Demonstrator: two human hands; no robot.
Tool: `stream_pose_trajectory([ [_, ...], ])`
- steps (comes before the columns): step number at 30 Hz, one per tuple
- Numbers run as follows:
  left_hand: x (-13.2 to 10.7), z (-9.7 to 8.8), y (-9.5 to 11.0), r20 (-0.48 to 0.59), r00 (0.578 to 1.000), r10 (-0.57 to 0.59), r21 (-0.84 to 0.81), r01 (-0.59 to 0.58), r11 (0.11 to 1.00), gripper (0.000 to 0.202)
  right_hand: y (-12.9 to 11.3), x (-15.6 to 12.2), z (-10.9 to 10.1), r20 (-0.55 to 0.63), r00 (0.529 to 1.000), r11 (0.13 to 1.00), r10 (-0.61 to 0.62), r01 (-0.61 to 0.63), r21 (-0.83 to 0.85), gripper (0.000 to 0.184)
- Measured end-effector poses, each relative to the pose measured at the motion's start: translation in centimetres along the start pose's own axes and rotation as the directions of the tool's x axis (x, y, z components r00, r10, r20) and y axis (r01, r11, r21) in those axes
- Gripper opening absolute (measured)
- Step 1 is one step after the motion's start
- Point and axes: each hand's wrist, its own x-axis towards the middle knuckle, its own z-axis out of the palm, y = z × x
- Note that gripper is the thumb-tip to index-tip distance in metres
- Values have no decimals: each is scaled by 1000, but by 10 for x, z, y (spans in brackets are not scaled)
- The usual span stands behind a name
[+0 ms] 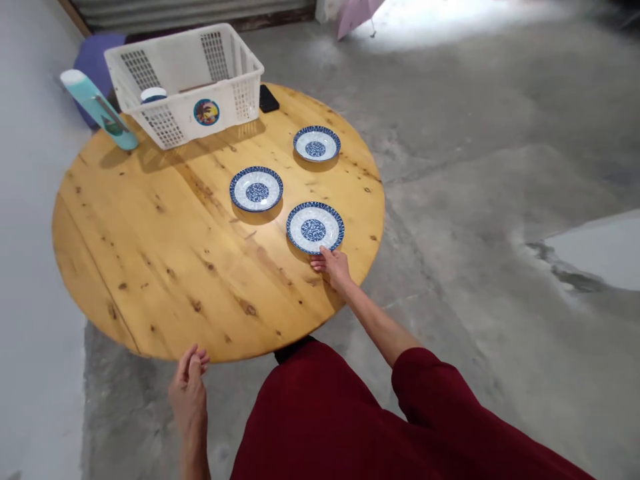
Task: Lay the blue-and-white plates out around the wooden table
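Three round plates with blue rims, pale bands and blue patterned centres are on the wooden table. The nearest plate (pixel 314 227) has its front edge between the thumb and fingers of my right hand (pixel 334 265). My thumb lies over the rim, while the other fingers go beneath it. Left of it is the second plate (pixel 257 189); farther back is the third plate (pixel 317 143). My left hand (pixel 190 387) hangs by the table's front edge, its fingers loosely bent and apart, holding nothing.
A white plastic basket (pixel 185 107) stands at the back of the round table (pixel 165 267), with a white-capped item (pixel 153 94) inside. A turquoise bottle-like container (pixel 100 110) leans left of it. On the right is a black phone (pixel 269 99). A pink umbrella (pixel 356 15) is beyond.
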Motion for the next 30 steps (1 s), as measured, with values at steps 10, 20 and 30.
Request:
stream_pose_trajectory([
  [10, 74, 10, 40, 103, 994, -30, 66, 23, 998, 61, 2, 8, 22, -195, 977, 995, 91, -81, 58, 9],
  [20, 112, 35, 59, 249, 969, -3, 126, -29, 992, 64, 1, 9, 29, -303, 949, 996, 88, -80, 40, 7],
  [30, 142, 43, 77, 407, 913, 20, 168, -97, 981, 64, 1, 10, 30, -322, 946, 999, 51, -43, 33, 7],
])
